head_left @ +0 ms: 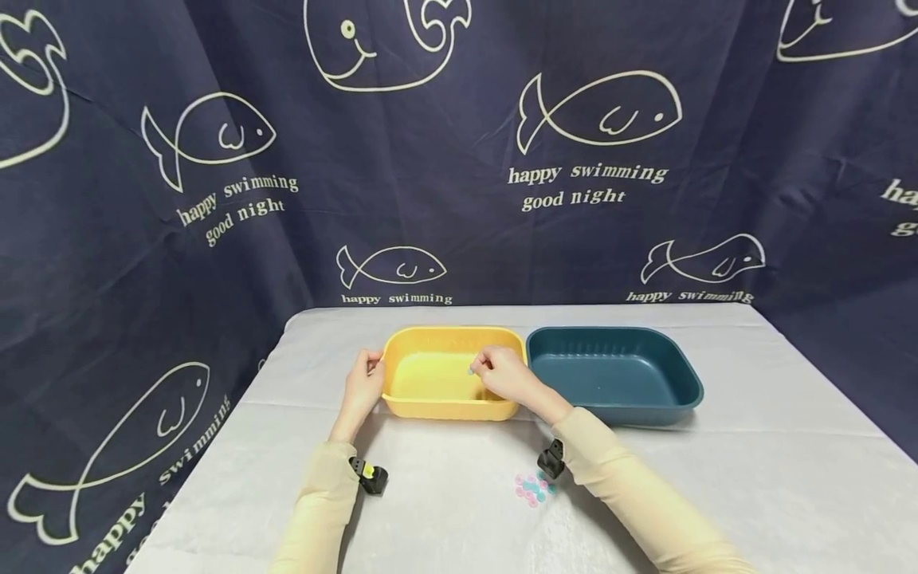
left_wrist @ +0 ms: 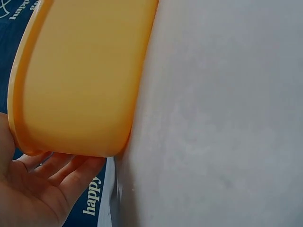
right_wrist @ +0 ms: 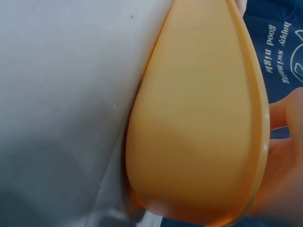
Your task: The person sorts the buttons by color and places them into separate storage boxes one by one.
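Observation:
A yellow bin (head_left: 448,410) stands on the table. My left hand (head_left: 364,383) holds its left end; in the left wrist view the fingers (left_wrist: 71,177) lie against the outside of the end wall, and the thumb is partly out of frame at the rim. Above the inside of the bin, my right hand (head_left: 505,373) pinches a small light-blue piece (head_left: 471,370) between thumb and fingertips. In the right wrist view, the bin wall (right_wrist: 199,109) hides most of that hand and the piece. Several small pink and blue pieces (head_left: 531,486) lie together on the table near my right wrist.
A dark teal bin (head_left: 610,383) stands right beside the yellow one, on its right. The table (head_left: 445,510) has a pale cloth cover. A navy curtain (head_left: 459,199) with fish drawings hangs behind the table and along its sides.

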Demonstrator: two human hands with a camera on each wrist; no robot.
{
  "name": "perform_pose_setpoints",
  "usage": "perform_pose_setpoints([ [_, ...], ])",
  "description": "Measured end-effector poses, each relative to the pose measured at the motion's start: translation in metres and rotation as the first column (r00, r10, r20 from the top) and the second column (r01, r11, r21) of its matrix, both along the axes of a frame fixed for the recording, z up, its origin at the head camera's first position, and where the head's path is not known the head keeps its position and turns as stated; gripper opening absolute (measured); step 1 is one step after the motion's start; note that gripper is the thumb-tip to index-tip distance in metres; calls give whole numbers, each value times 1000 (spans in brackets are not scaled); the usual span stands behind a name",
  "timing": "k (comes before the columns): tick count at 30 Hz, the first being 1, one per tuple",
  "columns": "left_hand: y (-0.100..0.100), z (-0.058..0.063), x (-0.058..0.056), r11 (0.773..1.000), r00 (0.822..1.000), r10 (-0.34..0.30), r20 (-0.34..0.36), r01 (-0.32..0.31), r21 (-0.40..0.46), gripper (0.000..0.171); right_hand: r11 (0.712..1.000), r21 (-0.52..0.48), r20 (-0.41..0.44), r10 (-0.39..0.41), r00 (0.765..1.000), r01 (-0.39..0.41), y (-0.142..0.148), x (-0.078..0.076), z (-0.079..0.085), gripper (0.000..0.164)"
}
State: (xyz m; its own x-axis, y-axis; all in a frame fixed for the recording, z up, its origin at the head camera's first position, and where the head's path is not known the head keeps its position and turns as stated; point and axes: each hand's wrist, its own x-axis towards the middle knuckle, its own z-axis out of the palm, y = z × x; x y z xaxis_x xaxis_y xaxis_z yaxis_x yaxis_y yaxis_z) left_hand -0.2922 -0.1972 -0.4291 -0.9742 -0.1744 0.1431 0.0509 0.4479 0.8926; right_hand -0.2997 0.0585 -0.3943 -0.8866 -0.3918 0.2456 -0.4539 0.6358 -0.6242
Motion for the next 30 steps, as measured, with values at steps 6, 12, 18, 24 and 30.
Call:
perform_pose_setpoints([
  [6,1,-1,1,1000,1000,7,-10,-7,-8,24,999,31,16,-17,1000,16,-6,-4,-2,23],
  [12,1,-1,0,1000,1000,2,-4,-2,-1,26,998,38,36,-42,998,41,-9,-8,-3,25],
  [18,1,0,-1,1000,1000,11,3,-10,-10,27,997,52,54,-62,997,59,-11,-12,-4,22],
  [24,1,-1,-2,1000,1000,8,-8,-8,-23,27,995,75,97,-76,992,69,-13,-16,-5,22],
  [30,0,-2,-2,1000,1000,8,-13,-8,-19,27,994,96,107,-71,992,60,-15,-18,-7,25],
])
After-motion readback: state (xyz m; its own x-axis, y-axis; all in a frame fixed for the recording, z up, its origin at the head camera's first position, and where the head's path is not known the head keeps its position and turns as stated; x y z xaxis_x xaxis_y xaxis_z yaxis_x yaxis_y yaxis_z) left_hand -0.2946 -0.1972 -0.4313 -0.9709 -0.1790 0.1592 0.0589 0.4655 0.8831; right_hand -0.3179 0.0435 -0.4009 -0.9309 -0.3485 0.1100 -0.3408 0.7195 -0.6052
